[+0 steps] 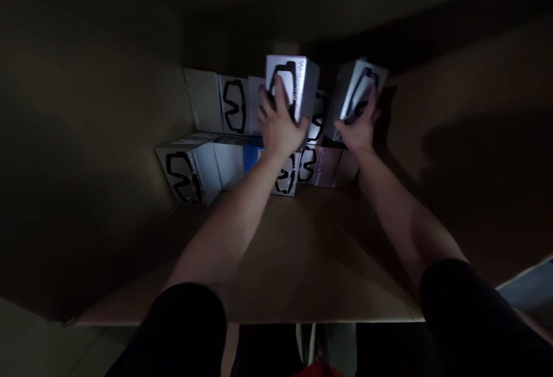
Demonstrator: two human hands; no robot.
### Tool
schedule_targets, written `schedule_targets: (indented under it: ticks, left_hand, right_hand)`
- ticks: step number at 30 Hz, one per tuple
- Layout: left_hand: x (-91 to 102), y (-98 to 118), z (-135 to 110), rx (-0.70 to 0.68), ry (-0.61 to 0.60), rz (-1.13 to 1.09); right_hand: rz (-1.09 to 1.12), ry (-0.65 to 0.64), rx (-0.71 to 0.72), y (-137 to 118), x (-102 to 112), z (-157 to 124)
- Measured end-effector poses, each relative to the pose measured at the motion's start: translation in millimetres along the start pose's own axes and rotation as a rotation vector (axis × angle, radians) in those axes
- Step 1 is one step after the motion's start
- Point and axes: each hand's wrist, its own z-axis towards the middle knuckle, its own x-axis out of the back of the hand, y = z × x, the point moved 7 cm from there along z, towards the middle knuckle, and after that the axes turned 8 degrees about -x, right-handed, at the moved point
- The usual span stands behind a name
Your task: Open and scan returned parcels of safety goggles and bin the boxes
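My left hand (280, 128) grips a white box (310, 92) printed with black goggles or eyewear and lettering down one edge. Its fingers lie over the printed face, with the thumb along the near right edge. A similar box (344, 89), slightly tilted, is in my right hand (361, 129), thumb on the near edge and fingers on the far side. Both boxes are above two rows of like boxes; the back row includes a printed box (234, 105) and a plain-faced one (203, 101). I cannot tell whether the held boxes touch those below.
A deep cardboard carton (319, 250) surrounds the boxes, its tall walls in shadow. In the front row stand a printed box (184, 174), a blue item (250, 157) and pinkish boxes (327, 167). The carton's near edge (302, 323) runs below my forearms.
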Motion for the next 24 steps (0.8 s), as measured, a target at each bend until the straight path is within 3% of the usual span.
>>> schedule_targets:
  ticks: [2, 3, 5, 7, 9, 11, 13, 15, 17, 20, 22, 24]
  left_hand:
    - [-45.8, 59.3, 9.2, -0.014, -0.011, -0.007]
    - [-71.9, 84.2, 13.6, -0.017, -0.029, -0.006]
    - [-123.7, 115.1, 19.0, 0.018, -0.064, 0.016]
    - [-169.4, 122.3, 17.9, 0.052, -0.106, 0.045]
    - [-204.4, 114.0, 9.4, 0.042, -0.175, 0.068]
    - [-223.9, 100.9, -6.2, -0.002, -0.265, 0.08]
    - [-223.7, 89.5, -27.6, -0.046, -0.345, 0.08]
    - [-200.1, 82.1, -51.4, -0.108, -0.382, 0.064]
    - [-151.1, 69.8, -74.4, -0.166, -0.348, 0.049]
    - [-35.3, 17.5, -104.2, -0.116, -0.158, 0.087]
    - [53.2, -42.4, -124.5, 0.067, 0.017, 0.171]
    - [125.2, -107.3, -146.7, 0.318, 0.154, 0.253]
  right_hand:
    - [-0.081, 0.095, -0.084, 38.5, 43.3, 10.6]
    - [-0.129, 0.117, -0.098, 52.1, 54.3, 13.8]
    - [-0.241, 0.123, -0.081, 70.2, 55.7, 14.9]
    - [-0.362, 0.086, -0.066, 83.3, 36.3, 9.3]
    - [-0.475, -0.016, -0.081, 97.8, 6.7, -0.8]
    - [-0.561, -0.188, -0.093, 114.0, -22.8, -13.5]
    - [-0.614, -0.34, -0.103, 130.5, -39.9, -25.5]
    - [-0.637, -0.409, -0.108, 143.3, -41.7, -33.3]
    - [-0.644, -0.416, -0.11, 149.7, -35.0, -37.9]
    - [-0.624, -0.385, -0.095, 143.7, -27.3, -48.1]
    - [-0.584, -0.375, -0.043, 129.6, -30.8, -61.7]
    - [-0.544, -0.387, -0.017, 115.0, -38.9, -80.8]
